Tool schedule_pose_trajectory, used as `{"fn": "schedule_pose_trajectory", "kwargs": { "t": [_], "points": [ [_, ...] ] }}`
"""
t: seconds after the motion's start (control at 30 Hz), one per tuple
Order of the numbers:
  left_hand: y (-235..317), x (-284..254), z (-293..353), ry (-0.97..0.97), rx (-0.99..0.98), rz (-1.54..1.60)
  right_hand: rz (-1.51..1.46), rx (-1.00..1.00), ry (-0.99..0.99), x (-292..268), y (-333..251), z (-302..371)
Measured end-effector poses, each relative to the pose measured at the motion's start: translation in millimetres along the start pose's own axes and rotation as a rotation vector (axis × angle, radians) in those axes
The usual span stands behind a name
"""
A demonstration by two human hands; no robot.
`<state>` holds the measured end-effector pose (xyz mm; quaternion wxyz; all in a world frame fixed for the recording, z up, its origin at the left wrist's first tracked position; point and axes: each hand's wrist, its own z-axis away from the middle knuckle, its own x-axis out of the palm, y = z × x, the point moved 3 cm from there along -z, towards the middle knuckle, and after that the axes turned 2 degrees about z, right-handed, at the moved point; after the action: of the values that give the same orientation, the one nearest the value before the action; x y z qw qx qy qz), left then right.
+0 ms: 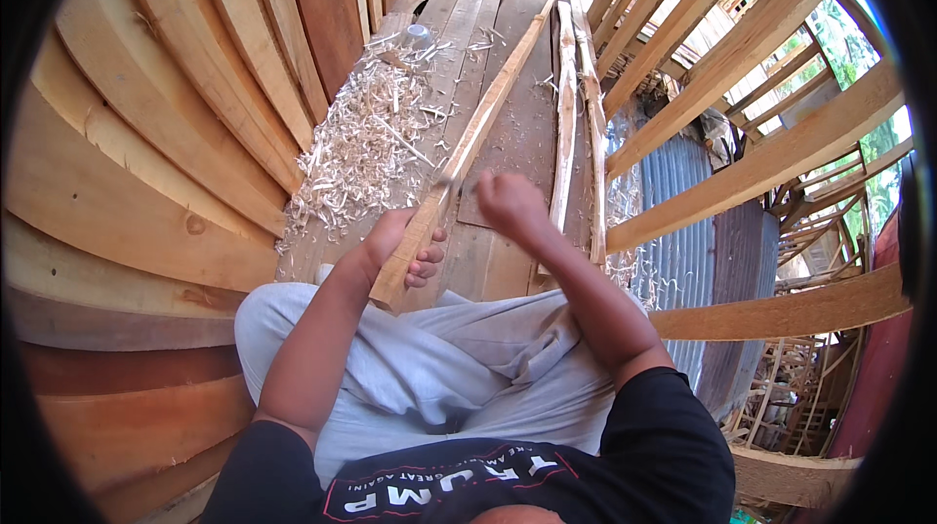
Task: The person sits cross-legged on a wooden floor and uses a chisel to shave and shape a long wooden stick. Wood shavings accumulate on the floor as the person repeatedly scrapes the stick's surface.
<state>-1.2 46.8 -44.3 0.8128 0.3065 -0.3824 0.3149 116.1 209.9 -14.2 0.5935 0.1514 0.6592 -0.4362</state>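
Observation:
A long squared wooden stick (485, 114) slants from my lap away toward the far right. Its near end is thicker and rougher, and the far part is pale and freshly cut. My left hand (408, 249) wraps round the thick part from below, fingertips showing on the right side. To the right of the stick, my right hand (511, 204) is closed in a fist on a knife. The knife's blade (447, 179) lies against the stick just beyond my left hand, blurred by motion; its handle is hidden in the fist.
Curled wood shavings (366, 139) heap on the plank floor (503, 46), left of the stick. A small pale cup-like object (418, 35) stands beyond them. Two pale thin poles (566, 104) lie at right. Upright boards (176, 85) wall the left; wooden rails (771, 168) edge the right.

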Motion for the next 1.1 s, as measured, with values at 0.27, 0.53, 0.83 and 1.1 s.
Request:
{"fn": "schedule_pose_trajectory", "kwargs": {
  "t": [0.27, 0.53, 0.83, 1.1],
  "points": [
    [4.5, 8.1, -4.4, 0.07, 0.037, -0.05, 0.003, -0.009, 0.168, 0.1, 13.5, -12.5],
    [3.2, 10.3, -4.2, 0.152, 0.088, -0.099, 0.038, -0.052, 0.242, -4.9, 12.7, -16.9],
    [2.9, 7.9, -2.0, 0.222, 0.139, -0.173, 0.013, -0.028, 0.205, -4.5, 8.6, -21.7],
    [-11.4, 13.4, -7.6, 0.322, 0.148, -0.259, 0.052, 0.085, 0.196, -15.3, 57.5, -52.9]
  ]
}}
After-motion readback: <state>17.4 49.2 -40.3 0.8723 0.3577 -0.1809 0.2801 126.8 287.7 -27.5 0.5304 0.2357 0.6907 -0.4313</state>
